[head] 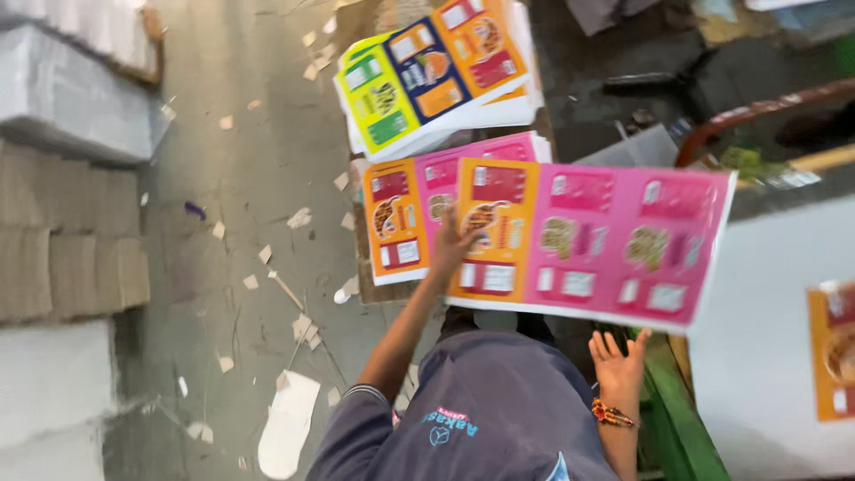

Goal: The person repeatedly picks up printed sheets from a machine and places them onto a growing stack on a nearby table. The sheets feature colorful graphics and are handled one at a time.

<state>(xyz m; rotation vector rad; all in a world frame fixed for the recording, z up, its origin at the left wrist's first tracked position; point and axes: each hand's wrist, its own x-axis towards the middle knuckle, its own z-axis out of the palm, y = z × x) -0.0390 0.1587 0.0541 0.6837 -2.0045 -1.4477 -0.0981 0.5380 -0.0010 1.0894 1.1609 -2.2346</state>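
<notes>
We hold one pink-and-orange printed sheet (588, 240) just above two stacks (441, 76) on the floor: left hand (454, 245) gripping its edge, right hand (617, 356) spread open beneath.

- Your left hand (452, 245) sits at the centre of your view, against the left part of the printed sheet (592, 240).
- That sheet runs out from the hand toward 3 o'clock, over the near stack of sheets (401, 214) at its 9 o'clock.
- A farther stack of sheets (436, 76) lies at 12 o'clock.
- Your right hand (616, 361) is at 5 o'clock, just below the sheet's near edge.
- Piles of cardboard (67, 240) stand at 9 o'clock, across the scrap-strewn floor (258, 178).
</notes>
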